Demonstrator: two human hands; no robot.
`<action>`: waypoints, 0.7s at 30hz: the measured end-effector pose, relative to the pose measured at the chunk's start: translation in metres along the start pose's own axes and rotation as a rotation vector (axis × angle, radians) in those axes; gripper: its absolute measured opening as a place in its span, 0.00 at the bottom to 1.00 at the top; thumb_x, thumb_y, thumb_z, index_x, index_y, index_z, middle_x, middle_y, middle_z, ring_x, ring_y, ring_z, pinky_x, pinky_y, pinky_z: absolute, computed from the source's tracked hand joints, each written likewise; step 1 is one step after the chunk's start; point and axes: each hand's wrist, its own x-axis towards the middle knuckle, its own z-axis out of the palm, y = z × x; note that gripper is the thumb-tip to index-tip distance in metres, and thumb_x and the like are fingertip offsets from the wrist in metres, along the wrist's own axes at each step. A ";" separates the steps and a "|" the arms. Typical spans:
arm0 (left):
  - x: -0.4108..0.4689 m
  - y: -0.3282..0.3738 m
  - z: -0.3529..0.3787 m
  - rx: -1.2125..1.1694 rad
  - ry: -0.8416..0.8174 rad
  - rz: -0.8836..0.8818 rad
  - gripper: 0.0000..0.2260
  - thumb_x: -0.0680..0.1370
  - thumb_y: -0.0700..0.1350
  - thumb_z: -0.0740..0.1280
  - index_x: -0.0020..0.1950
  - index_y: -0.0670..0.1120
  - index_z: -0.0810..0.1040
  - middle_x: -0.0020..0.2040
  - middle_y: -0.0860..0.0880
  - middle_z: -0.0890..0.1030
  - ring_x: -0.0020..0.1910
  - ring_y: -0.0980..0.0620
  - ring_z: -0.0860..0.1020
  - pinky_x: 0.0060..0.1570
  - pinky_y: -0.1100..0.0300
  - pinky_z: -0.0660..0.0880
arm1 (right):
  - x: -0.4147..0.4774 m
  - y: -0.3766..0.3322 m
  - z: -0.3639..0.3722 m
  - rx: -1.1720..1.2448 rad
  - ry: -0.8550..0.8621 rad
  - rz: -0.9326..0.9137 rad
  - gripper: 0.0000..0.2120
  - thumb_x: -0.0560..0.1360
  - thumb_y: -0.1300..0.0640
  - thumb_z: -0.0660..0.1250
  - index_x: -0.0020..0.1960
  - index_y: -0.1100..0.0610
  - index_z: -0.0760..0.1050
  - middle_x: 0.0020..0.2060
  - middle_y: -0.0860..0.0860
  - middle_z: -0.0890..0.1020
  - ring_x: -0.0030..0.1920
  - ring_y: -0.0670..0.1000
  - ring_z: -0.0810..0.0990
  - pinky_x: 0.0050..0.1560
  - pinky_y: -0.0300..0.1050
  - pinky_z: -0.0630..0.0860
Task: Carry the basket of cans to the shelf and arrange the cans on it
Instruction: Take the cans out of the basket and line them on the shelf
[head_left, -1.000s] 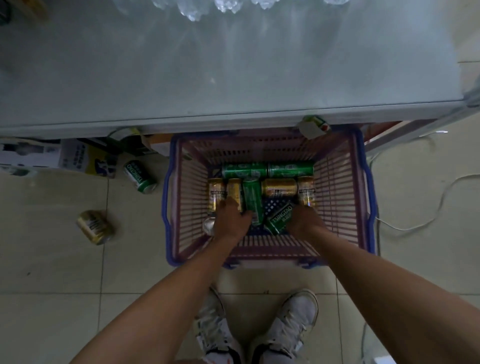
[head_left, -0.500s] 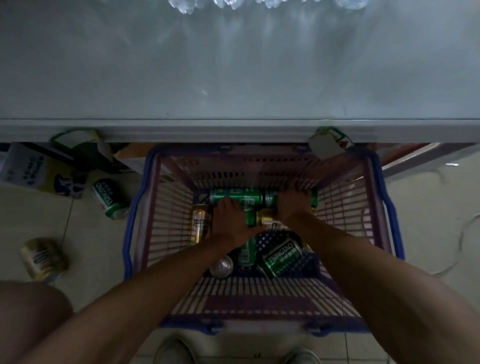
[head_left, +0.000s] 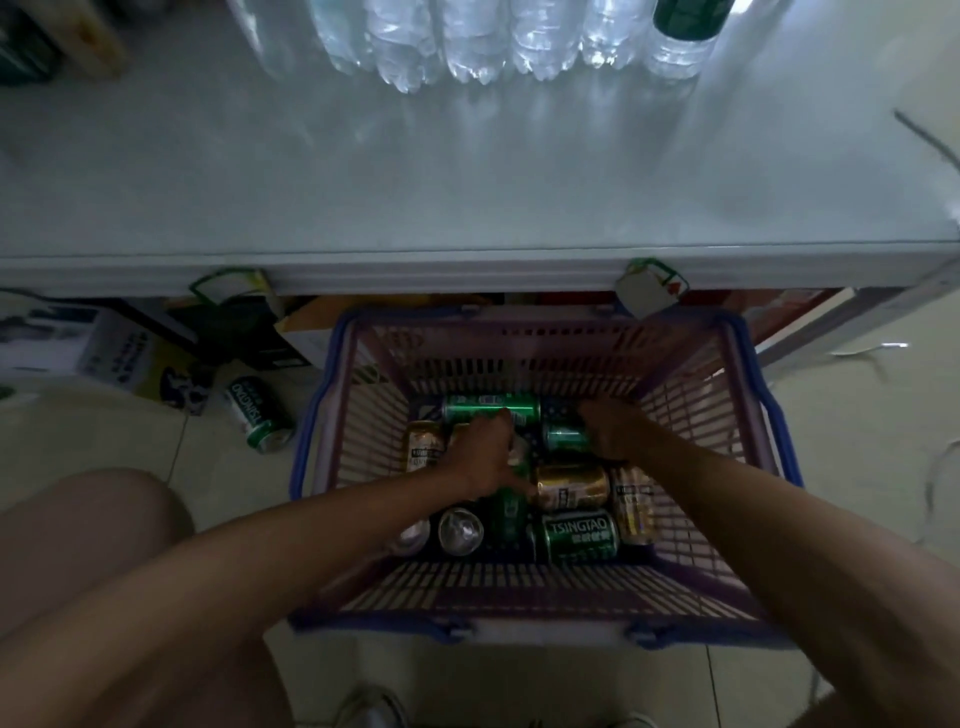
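Observation:
A pink slatted basket with a blue rim stands on the floor against the white shelf. Several green and gold cans lie on their sides in it, among them a green Tsingtao can and a gold can near the front. My left hand is curled down over a can in the middle of the pile, which it mostly hides. My right hand is closed around a green can in the far right of the basket. Another green can lies against the far wall.
Several clear water bottles stand at the back of the shelf top. A loose green can lies on the tiled floor left of the basket, beside cartons under the shelf. My bare knee is at the left.
Both hands have moved from the near cans to the far part of the basket and closed on cans there. The view has come closer and tilted up, showing the bottles.

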 end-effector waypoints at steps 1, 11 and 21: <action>-0.008 -0.002 -0.005 -0.036 0.000 0.031 0.27 0.66 0.48 0.83 0.53 0.43 0.69 0.41 0.51 0.75 0.43 0.50 0.76 0.29 0.65 0.66 | -0.003 0.001 -0.003 0.031 -0.019 -0.002 0.10 0.78 0.63 0.68 0.59 0.61 0.77 0.57 0.57 0.79 0.57 0.57 0.78 0.61 0.55 0.77; -0.022 -0.011 -0.056 -0.205 0.268 0.106 0.26 0.59 0.44 0.85 0.50 0.45 0.75 0.49 0.49 0.80 0.48 0.52 0.78 0.43 0.58 0.75 | -0.090 -0.010 -0.074 0.325 0.234 -0.131 0.32 0.71 0.51 0.78 0.73 0.55 0.73 0.66 0.51 0.79 0.65 0.52 0.78 0.51 0.34 0.68; -0.053 0.006 -0.129 0.013 0.140 0.231 0.20 0.60 0.48 0.84 0.49 0.51 0.83 0.44 0.58 0.84 0.45 0.58 0.82 0.38 0.67 0.74 | -0.169 -0.015 -0.138 0.736 0.212 -0.400 0.29 0.70 0.49 0.79 0.67 0.44 0.72 0.60 0.44 0.83 0.61 0.45 0.82 0.61 0.52 0.80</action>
